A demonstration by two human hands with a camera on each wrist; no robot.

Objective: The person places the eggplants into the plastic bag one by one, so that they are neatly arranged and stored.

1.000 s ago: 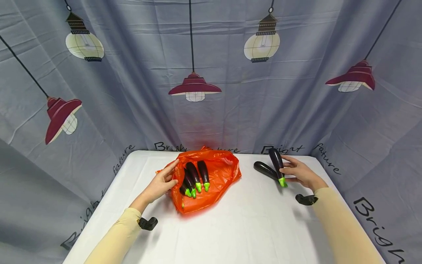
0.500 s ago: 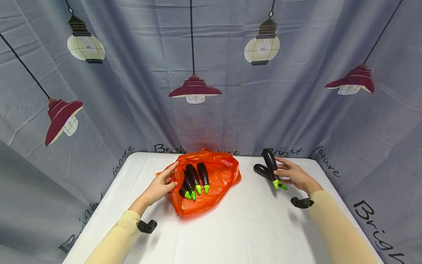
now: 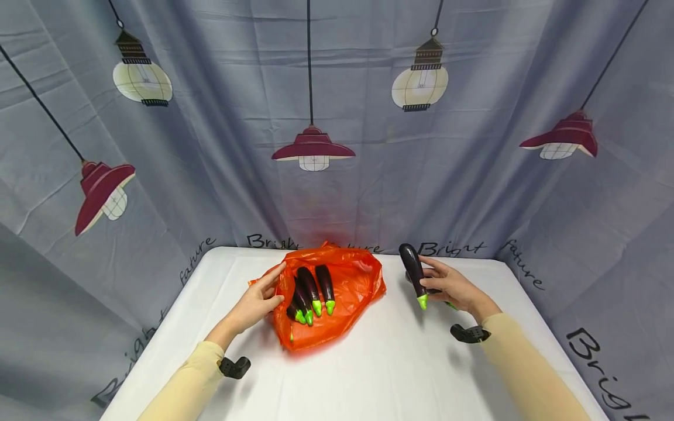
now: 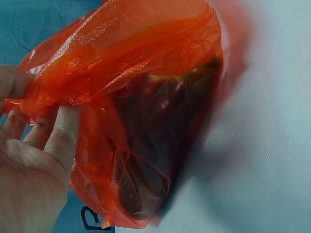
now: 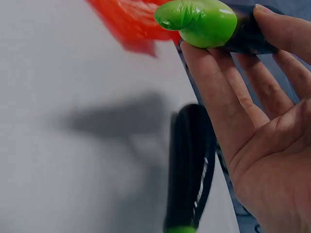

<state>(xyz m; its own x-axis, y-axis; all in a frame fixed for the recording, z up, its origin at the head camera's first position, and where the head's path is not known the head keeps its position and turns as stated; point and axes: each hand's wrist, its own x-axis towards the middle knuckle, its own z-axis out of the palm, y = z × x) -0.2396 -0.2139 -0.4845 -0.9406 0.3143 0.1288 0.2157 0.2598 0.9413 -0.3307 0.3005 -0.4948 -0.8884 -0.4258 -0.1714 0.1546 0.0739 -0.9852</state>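
An orange-red plastic bag (image 3: 350, 292) lies on the table with its mouth spread toward me. Inside it several dark eggplants (image 3: 325, 283) with green stems lie side by side. My left hand (image 3: 251, 303) pinches the bag's left rim between thumb and fingers, as the left wrist view shows. To the right of the bag, my right hand (image 3: 454, 287) holds an eggplant (image 3: 411, 266) by thumb and fingertips, raised over the table with its green end (image 5: 209, 22) down and toward me. A second eggplant (image 5: 189, 165) lies on the table below, mostly hidden behind the right hand in the head view.
A white-covered table (image 3: 368, 374) bears everything. Behind and on both sides hangs a grey curtain (image 3: 363, 193) printed with lamps and lettering, close to the table's back edge. Black wrist cameras (image 3: 234, 368) sit on both sleeves.
My right hand has carried its eggplant leftward, from above the eggplant on the table toward the bag. The left hand keeps its hold on the bag's rim. The head view has tilted slightly up.
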